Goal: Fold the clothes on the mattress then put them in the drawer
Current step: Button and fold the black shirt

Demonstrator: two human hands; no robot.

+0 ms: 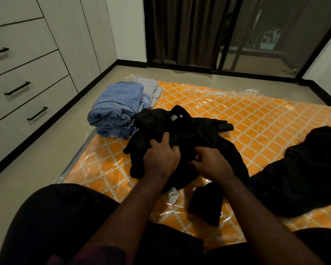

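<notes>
A crumpled black garment (pixel 197 134) with a white neck label lies in the middle of the orange patterned mattress (pixel 266 119), which is wrapped in clear plastic. My left hand (pixel 161 157) rests on its near left part, fingers curled into the cloth. My right hand (pixel 211 163) grips a bunch of the same fabric just to the right. Folded blue jeans (pixel 115 109) are stacked at the mattress's left edge, with a folded grey piece (pixel 151 88) behind them. A second black garment (pixel 310 169) lies unfolded at the right.
A white drawer unit with black bar handles (pixel 17 88) lines the left wall, all drawers closed. Bare floor runs between it and the mattress. Dark curtains and a glass sliding door (pixel 256 35) stand at the far end. My knees are at the bottom.
</notes>
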